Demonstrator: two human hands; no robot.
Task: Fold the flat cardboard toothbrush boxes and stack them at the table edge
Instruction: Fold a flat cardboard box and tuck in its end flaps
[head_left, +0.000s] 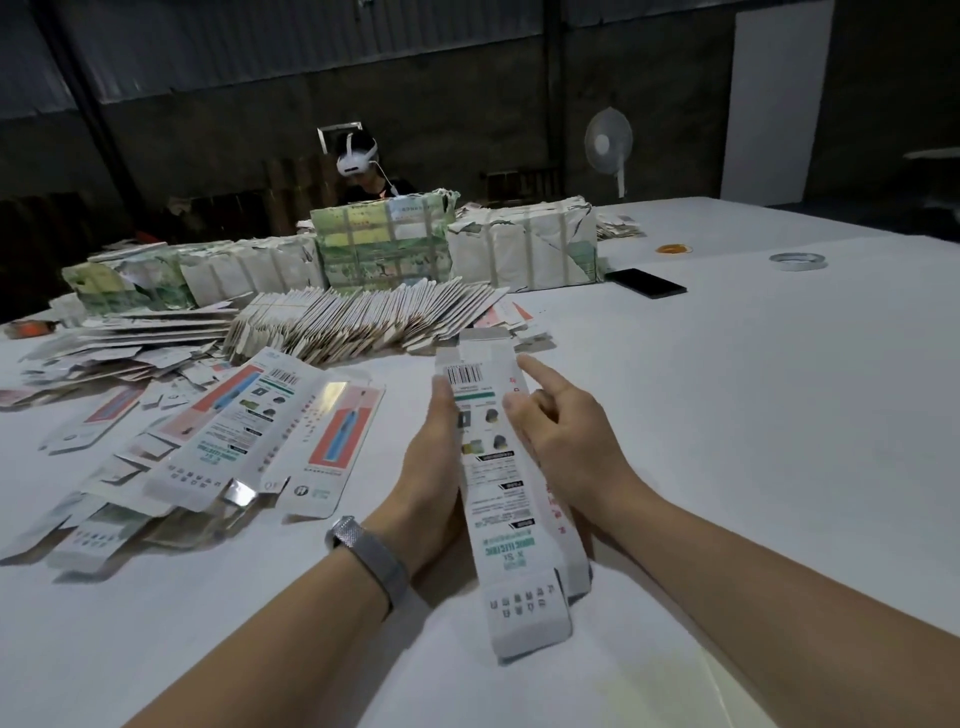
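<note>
right now the left hand grasps one long edge of a toothbrush box held just above the table, while the right hand pinches the other edge, forefinger stretched out. it looks half-formed into a sleeve, end flaps loose; tucking them seems next. flat blanks lie scattered to the left, a fanned row of blanks beyond, wrapped bundles behind.

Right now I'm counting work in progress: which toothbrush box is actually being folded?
The toothbrush box held upright between the left hand and right hand; the flat boxes lie untouched on the table.
</note>
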